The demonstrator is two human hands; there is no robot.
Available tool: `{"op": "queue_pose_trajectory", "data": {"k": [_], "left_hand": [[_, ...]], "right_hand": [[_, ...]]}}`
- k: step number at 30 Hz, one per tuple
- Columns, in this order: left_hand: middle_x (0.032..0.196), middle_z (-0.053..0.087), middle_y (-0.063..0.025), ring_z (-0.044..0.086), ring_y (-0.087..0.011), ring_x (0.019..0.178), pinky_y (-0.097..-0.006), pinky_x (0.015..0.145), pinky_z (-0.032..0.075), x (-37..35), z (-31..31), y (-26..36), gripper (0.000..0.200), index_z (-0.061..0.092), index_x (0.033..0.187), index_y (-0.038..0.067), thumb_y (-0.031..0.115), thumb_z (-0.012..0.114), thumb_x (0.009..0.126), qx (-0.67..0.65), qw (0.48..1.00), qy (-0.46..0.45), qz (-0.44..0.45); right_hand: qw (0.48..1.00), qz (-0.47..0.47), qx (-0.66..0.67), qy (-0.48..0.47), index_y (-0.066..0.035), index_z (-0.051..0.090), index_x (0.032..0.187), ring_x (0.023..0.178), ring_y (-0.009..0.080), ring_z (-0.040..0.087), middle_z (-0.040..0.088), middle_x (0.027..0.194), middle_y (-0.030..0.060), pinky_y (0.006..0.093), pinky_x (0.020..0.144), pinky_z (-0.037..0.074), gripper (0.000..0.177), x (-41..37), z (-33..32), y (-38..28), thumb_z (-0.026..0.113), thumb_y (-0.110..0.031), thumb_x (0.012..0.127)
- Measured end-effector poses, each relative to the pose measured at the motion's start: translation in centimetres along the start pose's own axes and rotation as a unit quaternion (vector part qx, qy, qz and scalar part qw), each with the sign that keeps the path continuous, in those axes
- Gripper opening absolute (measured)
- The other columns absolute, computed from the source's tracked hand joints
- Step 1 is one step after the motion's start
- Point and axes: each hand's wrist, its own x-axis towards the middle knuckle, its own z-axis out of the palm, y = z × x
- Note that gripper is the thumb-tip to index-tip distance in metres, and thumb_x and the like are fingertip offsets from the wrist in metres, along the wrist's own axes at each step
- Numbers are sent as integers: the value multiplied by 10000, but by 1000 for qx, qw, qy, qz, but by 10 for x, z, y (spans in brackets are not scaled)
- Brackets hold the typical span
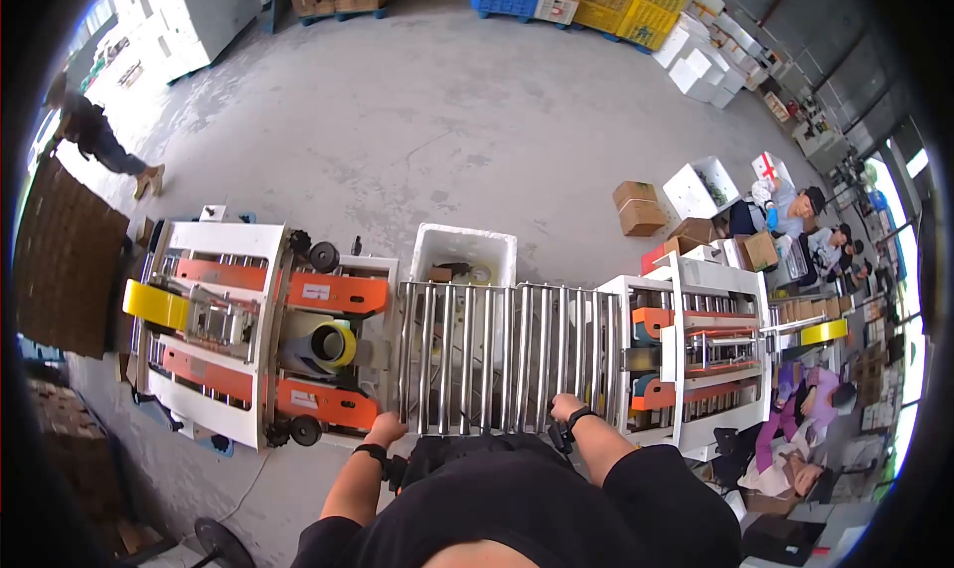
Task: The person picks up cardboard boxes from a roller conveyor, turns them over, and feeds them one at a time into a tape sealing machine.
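Note:
My left hand [386, 429] is curled closed at the left front corner of a roller conveyor [467, 359] with shiny metal rollers, beside an orange guide plate. My right hand [568, 407] is also curled closed, over the conveyor's near side, close to the rollers at right of middle. The undersides of both hands are hidden, so whatever they may grip does not show. A dark band sits on each wrist. No box lies on the rollers between my hands.
Carton-sealing machines with yellow tape rolls [156, 306] [824, 331] flank the rollers. A white foam box [465, 240] stands behind. Cartons [639, 208] and several seated people [795, 205] are at right. Someone walks at far left [94, 131]. Yellow crates [626, 1] stand at the back.

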Motion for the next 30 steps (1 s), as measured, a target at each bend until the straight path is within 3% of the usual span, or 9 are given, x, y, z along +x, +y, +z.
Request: {"op": "queue_pose_trajectory", "data": {"k": [6,7,8,10,14,16,19,25,30], "left_hand": [[748,643,-121,624,-251,750,-345,691,487,9,-14,11,333,660,787,48,343,599,645,5,995,-96,19],[737,644,-109,625,-247,745,-340,685,486,-9,-37,46,336,658,796,44,347,597,665,-17,987,-134,-82],[743,646,-102,627,-235,735,-330,684,484,1,-35,34,323,656,807,36,329,603,684,-34,981,-190,1],[743,643,-103,628,-215,710,-323,666,484,66,6,-36,289,652,804,22,286,610,694,15,957,-165,239],[771,644,-110,623,-225,751,-327,689,478,93,20,-33,292,651,828,15,272,609,695,103,982,-124,97],[805,646,-121,618,-239,803,-334,719,472,46,-26,28,312,649,862,15,275,607,694,100,986,-128,30],[855,641,-132,607,-236,861,-332,751,464,57,-29,24,332,644,893,17,283,612,698,108,977,-149,106],[800,648,-91,615,-179,741,-318,679,470,52,-21,39,183,658,891,35,149,617,754,0,998,-59,-22],[808,647,-90,614,-184,753,-318,688,469,58,-22,43,198,657,896,41,166,617,750,7,995,-101,-15]], "right_hand": [[994,69,90,-5,-37,655,860,834,333,595,625,864,179,392,750,467,277,-16,17,4,565,-185,643],[994,48,101,20,-39,655,841,829,332,595,626,853,176,399,739,467,245,-10,20,0,557,-162,653],[993,24,107,43,-41,655,823,825,331,595,627,841,173,407,729,468,216,-4,22,-5,548,-140,664],[983,-14,171,71,-48,637,872,851,333,585,621,870,172,422,728,461,222,-11,9,-20,520,-86,688],[981,-45,174,69,-55,586,1020,961,341,540,563,1028,192,410,786,448,337,-38,-23,-45,546,-48,686],[971,16,202,129,-52,584,1021,996,358,513,501,1112,205,415,803,448,320,-44,-18,-46,545,-72,704],[970,79,183,140,-62,586,1018,999,361,506,464,1153,197,424,824,440,297,-65,-32,-39,541,-102,727],[948,178,240,107,-77,584,1017,1117,374,407,399,1230,178,455,886,391,258,-57,-9,-13,502,-129,777],[935,209,257,128,-70,569,1024,1118,360,371,365,1215,171,433,950,323,247,-84,-30,-17,471,-148,811]]}}
